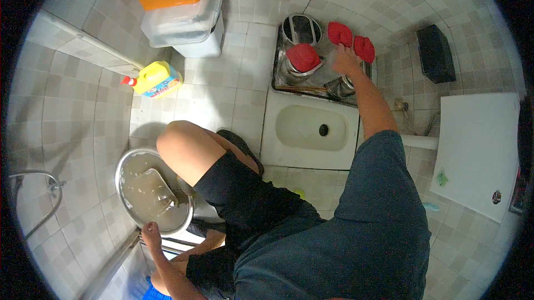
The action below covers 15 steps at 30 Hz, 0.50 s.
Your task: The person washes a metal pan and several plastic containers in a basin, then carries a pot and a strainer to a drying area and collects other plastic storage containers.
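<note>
At the lower left, my left hand (151, 233) is closed at the near edge of a round metal basin (119, 175). Cloudy water fills the basin, with a rectangular container (150, 186) partly sunk in it. My right arm reaches far forward to a dark-edged tray (274, 80) crowded with cookware. Over its right part, my right hand (346, 59) has its fingers bent around something pale and see-through that I cannot make out. Two red cloth-like pieces (339, 34) lie just beyond that hand. Another red piece (302, 57) rests on a metal pot (295, 73) to its left.
A white squat toilet pan (283, 127) lies in the floor before the tray. A yellow jug with a red cap (156, 79) stands by the left wall. Stacked plastic tubs (183, 27) rise behind it. A white cabinet (473, 150) is at the right; a shower hose (47, 219) hangs left.
</note>
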### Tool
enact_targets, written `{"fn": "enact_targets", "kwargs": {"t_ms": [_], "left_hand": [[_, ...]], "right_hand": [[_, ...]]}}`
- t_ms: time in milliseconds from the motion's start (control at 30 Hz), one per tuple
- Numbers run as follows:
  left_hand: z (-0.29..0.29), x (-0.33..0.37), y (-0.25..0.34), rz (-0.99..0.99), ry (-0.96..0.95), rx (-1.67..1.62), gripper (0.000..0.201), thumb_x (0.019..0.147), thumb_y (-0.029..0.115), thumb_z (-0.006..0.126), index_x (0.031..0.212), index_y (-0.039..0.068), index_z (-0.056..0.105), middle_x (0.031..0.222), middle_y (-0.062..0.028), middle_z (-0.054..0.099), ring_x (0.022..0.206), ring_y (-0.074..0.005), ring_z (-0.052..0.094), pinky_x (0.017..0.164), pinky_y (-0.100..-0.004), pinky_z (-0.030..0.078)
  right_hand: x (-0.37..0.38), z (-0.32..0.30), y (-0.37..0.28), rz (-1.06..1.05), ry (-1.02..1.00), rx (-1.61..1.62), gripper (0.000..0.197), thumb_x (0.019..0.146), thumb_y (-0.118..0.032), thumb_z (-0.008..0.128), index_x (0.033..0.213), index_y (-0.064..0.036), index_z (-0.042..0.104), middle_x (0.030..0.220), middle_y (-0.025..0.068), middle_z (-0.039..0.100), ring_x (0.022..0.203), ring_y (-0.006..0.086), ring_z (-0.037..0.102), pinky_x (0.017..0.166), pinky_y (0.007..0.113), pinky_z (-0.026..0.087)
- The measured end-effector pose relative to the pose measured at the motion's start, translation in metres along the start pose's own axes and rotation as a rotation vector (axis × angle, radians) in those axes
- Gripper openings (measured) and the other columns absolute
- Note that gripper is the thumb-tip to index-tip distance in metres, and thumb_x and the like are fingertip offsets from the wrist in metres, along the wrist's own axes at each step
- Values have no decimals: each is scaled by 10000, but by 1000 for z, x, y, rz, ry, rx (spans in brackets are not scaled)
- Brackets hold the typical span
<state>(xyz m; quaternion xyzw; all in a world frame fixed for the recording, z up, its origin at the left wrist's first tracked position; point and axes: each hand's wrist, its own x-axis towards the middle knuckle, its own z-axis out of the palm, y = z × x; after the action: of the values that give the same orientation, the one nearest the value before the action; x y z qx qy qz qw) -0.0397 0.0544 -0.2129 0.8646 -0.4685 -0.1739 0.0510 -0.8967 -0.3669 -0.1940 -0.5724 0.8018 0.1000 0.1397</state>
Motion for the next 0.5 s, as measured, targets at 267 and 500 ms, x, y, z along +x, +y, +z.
{"fn": "enact_targets", "kwargs": {"t_ms": [267, 500], "left_hand": [[-3, -2, 19, -25, -28, -28, 350, 871, 257, 648, 998, -62, 719, 944, -250, 719, 903, -370, 700, 844, -427, 531], [-2, -2, 24, -44, -38, -28, 363, 868, 278, 649, 1032, -37, 721, 968, -234, 728, 908, -353, 714, 827, -418, 544]], "right_hand": [[-2, 21, 9, -72, -27, -81, 1026, 693, -237, 805, 1541, -65, 255, 1533, 277, 355, 1412, 458, 358, 1145, 586, 329], [8, 36, 33, -124, 63, -115, 963, 680, -252, 817, 1483, -47, 328, 1483, 255, 421, 1359, 411, 438, 1104, 505, 411]]}}
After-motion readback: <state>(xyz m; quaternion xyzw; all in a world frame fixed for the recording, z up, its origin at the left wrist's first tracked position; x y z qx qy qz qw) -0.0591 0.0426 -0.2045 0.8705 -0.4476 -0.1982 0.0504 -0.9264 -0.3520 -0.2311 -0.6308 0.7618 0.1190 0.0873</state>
